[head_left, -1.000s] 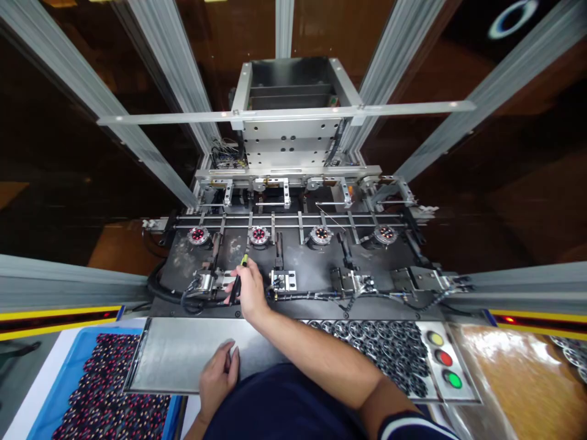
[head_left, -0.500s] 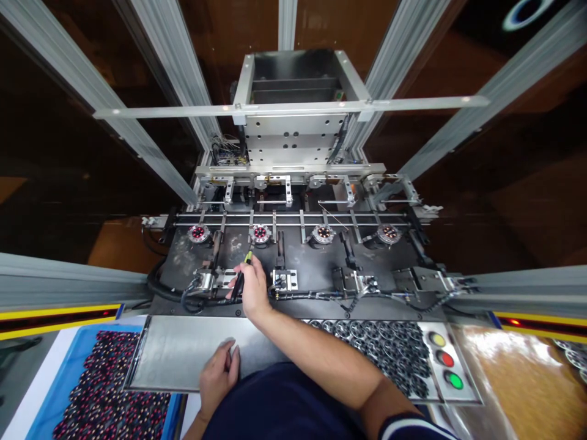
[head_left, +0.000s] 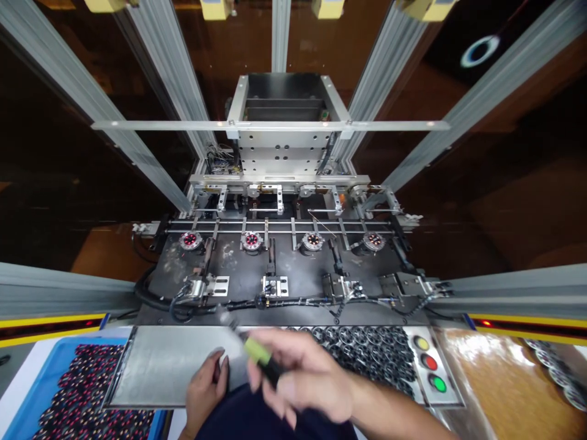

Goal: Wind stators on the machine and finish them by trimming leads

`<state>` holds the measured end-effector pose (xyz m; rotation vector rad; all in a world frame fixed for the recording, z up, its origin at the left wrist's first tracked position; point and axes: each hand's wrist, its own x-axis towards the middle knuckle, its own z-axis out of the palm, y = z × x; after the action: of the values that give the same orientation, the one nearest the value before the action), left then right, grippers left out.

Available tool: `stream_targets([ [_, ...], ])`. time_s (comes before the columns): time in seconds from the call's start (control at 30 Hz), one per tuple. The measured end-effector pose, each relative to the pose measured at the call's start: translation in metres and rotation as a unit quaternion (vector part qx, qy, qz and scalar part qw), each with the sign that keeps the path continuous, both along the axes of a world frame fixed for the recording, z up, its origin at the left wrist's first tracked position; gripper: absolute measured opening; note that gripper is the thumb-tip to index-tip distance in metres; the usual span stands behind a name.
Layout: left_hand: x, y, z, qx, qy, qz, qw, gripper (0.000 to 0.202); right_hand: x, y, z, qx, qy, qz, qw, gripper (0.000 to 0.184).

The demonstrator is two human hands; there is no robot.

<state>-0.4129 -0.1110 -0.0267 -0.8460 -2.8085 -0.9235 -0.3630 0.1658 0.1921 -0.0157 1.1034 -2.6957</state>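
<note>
My right hand [head_left: 302,373] is closed around a pen-like hand tool [head_left: 257,349] with a black and yellow-green handle. The tool's thin tip points up and to the left, over the back edge of the metal tray; motion blur hides what kind of tip it is. My left hand [head_left: 205,386] rests at the front of the bare metal tray [head_left: 160,360], fingers loosely bent, thumb a little apart, nothing visible in it. Beyond the hands, round parts with red inserts [head_left: 252,241] and parts with paler inserts [head_left: 313,241] sit in fixtures on the black machine plate.
Black ring parts [head_left: 367,348] fill the tray's right side, beside yellow, red and green buttons [head_left: 430,363]. A blue bin [head_left: 50,373] of red-dotted parts stands left. Yellow-edged sensor bars [head_left: 527,327] flank the station. Clamps and cables [head_left: 298,301] cross the plate.
My right hand has drawn back from the second fixture towards my body, bringing the tool with it. My left hand stays on the tray. The camera view has shifted slightly.
</note>
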Motion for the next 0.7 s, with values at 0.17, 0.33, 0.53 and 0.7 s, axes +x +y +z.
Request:
stream_targets([
  [0.17,-0.003,0.001,0.001,-0.026,0.034,-0.009,0.999,0.030,0.001,0.051,-0.029,0.068,-0.186,-0.292,0.936,0.037],
  [0.33,-0.004,-0.002,0.004,-0.051,0.038,-0.011,0.998,0.031,-0.012,0.066,-0.057,0.068,-0.224,-0.352,0.906,0.037],
  [0.53,-0.002,-0.005,0.005,-0.067,0.031,0.003,0.997,0.033,-0.021,0.065,-0.068,0.044,-0.239,-0.388,0.889,0.027],
  [0.7,0.002,-0.006,-0.001,-0.069,0.026,0.018,0.997,0.038,-0.021,0.068,-0.069,0.030,-0.243,-0.393,0.886,0.027],
])
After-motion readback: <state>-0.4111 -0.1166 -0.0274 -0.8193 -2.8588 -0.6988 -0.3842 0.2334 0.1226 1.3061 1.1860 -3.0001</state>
